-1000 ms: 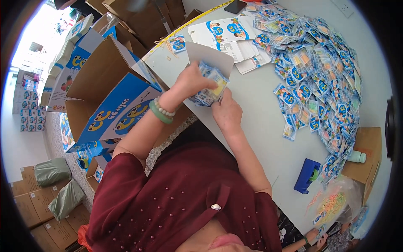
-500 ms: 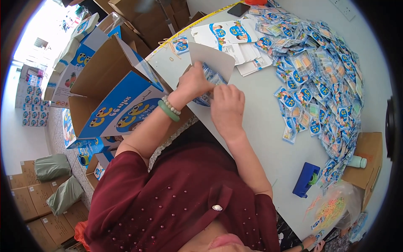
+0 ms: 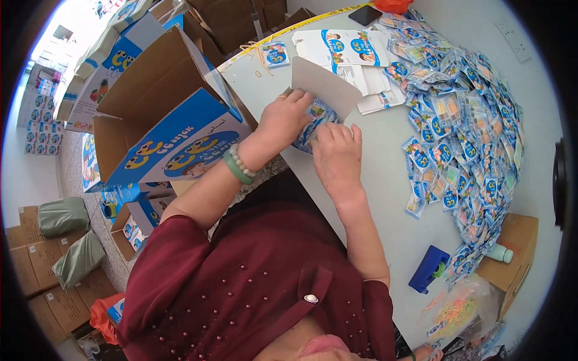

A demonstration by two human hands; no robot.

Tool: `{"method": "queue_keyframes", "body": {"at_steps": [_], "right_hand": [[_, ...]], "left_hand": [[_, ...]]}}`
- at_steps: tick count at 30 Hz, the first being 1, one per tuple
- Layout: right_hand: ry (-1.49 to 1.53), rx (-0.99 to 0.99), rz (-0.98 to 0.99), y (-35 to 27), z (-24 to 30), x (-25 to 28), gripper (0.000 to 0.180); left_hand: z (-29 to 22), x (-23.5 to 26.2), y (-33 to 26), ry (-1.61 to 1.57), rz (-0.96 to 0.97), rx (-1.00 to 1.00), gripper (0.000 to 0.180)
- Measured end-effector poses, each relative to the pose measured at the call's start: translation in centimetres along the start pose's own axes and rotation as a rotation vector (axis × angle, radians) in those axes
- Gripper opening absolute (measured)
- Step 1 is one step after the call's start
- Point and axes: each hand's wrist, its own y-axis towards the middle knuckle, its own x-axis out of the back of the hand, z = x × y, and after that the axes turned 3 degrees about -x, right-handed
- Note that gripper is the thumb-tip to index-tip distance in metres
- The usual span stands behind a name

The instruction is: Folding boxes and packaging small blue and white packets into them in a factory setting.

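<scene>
At the table's left edge is a small open box [image 3: 327,89], its white flap standing up. Blue-and-white packets [image 3: 320,112] fill it. My left hand [image 3: 284,120], with a pale bead bracelet and a green bangle above it, is bent over the box's left side, its fingertips at the rim by the packets. My right hand [image 3: 337,153] is closed at the near right side of the box, fingers curled over the edge. The inner sides of both hands and the lower part of the box are hidden.
A large blue carton [image 3: 174,141] stands open at left. Flat printed boxes [image 3: 346,48] lie beyond the small box. A big heap of packets [image 3: 463,132] covers the right side, near a blue tape dispenser [image 3: 428,269] and a bag of rubber bands [image 3: 460,310]. A phone [image 3: 365,15] lies far back.
My left hand has shifted from reaching across the packets, thumb toward my right hand, to resting at the box's left rim. The whole view has swung slightly.
</scene>
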Motion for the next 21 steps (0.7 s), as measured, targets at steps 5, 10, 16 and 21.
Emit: {"method": "queue_keyframes", "body": {"at_steps": [5, 10, 16, 21], "right_hand": [[-0.191, 0.111, 0.179, 1.2, 0.1, -2.1, 0.010], [0.067, 0.045, 0.116, 1.4, -1.5, -1.4, 0.011], [0.202, 0.034, 0.088, 1.1, -1.4, 0.1, 0.022], [0.166, 0.070, 0.079, 1.1, -0.3, 0.1, 0.029]], "left_hand": [[0.4, -1.8, 0.7, 0.165, 0.193, 0.094, 0.030], [-0.4, 0.3, -0.6, 0.041, 0.165, 0.165, 0.019], [-0.3, 0.8, -2.5, 0.007, -0.161, 0.038, 0.016], [-0.4, -0.4, -2.8, 0.033, -0.028, 0.114, 0.013]]}}
